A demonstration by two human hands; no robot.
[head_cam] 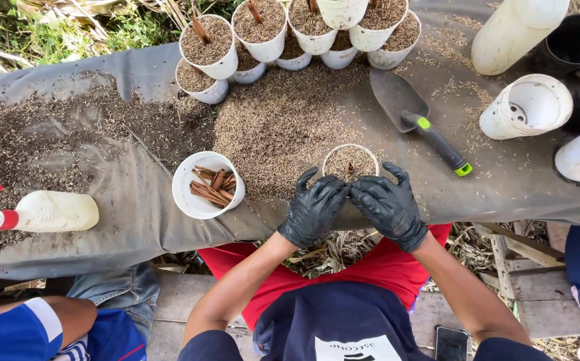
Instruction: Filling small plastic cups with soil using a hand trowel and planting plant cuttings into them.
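Black-gloved left hand (314, 208) and right hand (389, 206), fingers curled, clasp the husk-filled white cup (350, 161); uneven pressure could tip it, spilling husk.

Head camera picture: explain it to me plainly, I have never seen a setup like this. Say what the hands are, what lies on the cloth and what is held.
One picture, from a camera on the person's head, looking down. The left hand and right hand, in black gloves, cup a small white pot filled with husks. It stands on a grey cloth strewn with husks. Nearby lie a trowel, a white cup of brown sticks, a spray bottle and filled pots at the back.
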